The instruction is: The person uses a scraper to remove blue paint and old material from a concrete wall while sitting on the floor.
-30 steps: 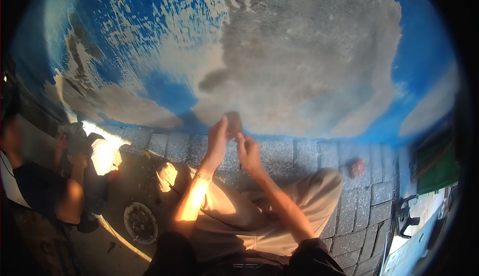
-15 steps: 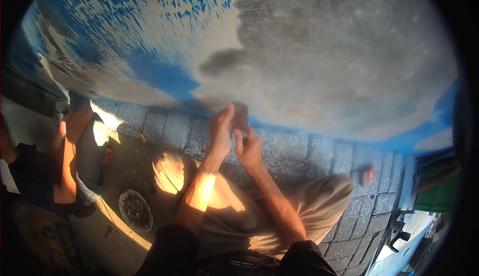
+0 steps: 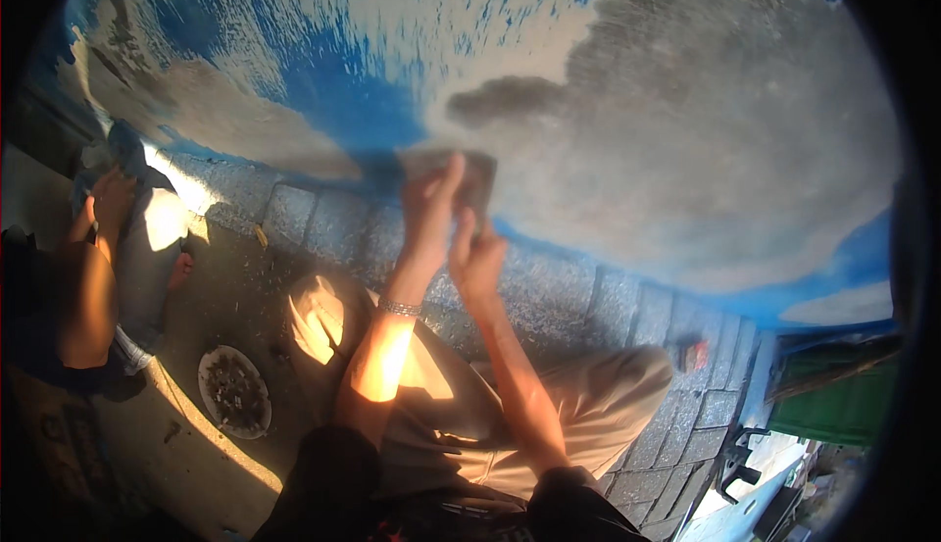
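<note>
In front of me, my left hand (image 3: 427, 211) grips a flat, brownish-grey rectangular plate (image 3: 477, 179), thumb raised along its near face. Just below and to the right, my right hand (image 3: 478, 260) is closed, its fingertips close to the plate's lower edge; what it holds is too blurred to name. Beyond both hands rises a big blue panel (image 3: 358, 111) with patches of smooth grey and streaky beige coating. Its lower edge passes just behind the plate, and I cannot tell whether the plate touches it.
At left sits another person, whose hands (image 3: 113, 199) are near their knee. A round, shallow dish with dark bits (image 3: 235, 393) lies on the ground. To the right are a small red object (image 3: 694, 355) on grey paving blocks (image 3: 647, 488), a black bracket (image 3: 742, 464) and a green panel (image 3: 833, 400).
Both hands and the plate have shifted upward, nearer the panel. The view has turned, moving the dish and the other person leftward. Green showing at my right fingers before is now hard to see.
</note>
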Tool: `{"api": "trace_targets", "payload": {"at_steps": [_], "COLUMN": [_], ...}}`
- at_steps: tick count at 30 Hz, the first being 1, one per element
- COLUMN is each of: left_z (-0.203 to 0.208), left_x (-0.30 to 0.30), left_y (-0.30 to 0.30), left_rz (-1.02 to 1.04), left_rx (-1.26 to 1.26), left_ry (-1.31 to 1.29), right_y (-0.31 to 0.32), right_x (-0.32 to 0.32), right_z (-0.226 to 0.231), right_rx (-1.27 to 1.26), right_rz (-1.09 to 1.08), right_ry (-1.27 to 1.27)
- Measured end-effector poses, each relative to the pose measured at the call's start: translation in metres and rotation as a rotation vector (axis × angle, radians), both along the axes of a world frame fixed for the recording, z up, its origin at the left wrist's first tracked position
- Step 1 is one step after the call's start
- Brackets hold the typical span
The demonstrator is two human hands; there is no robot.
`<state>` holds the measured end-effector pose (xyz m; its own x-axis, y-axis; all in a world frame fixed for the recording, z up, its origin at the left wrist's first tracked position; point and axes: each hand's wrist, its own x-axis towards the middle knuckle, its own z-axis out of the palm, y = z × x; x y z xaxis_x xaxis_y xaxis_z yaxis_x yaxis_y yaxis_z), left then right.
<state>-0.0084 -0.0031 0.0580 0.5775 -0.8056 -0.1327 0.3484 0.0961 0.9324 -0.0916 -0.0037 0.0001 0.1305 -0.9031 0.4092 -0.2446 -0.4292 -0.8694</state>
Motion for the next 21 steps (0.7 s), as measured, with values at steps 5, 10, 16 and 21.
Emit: {"api": "trace_targets", "payload": {"at_steps": [5, 10, 16, 21], "left_z": [0.007, 0.014, 0.021, 0.005], "left_x": [-0.002, 0.005, 0.002, -0.001], "left_y": [-0.002, 0.001, 0.000, 0.003], "left_rz": [0.068, 0.021, 0.046, 0.055], "left_rx": [-0.019, 0.028, -0.030, 0.020], "left_ry": [-0.053, -0.022, -0.013, -0.014], "right_y": [0.002, 0.010, 0.010, 0.016], "right_x": [0.004, 0.001, 0.008, 0.005], "right_z": [0.012, 0.032, 0.036, 0.020], "right_rx": [0.058, 0.139, 0.106, 0.168], "right_rz": [-0.001, 0.016, -0.003, -0.073], "right_ry": [-0.025, -0.019, -0.041, 0.078]}}
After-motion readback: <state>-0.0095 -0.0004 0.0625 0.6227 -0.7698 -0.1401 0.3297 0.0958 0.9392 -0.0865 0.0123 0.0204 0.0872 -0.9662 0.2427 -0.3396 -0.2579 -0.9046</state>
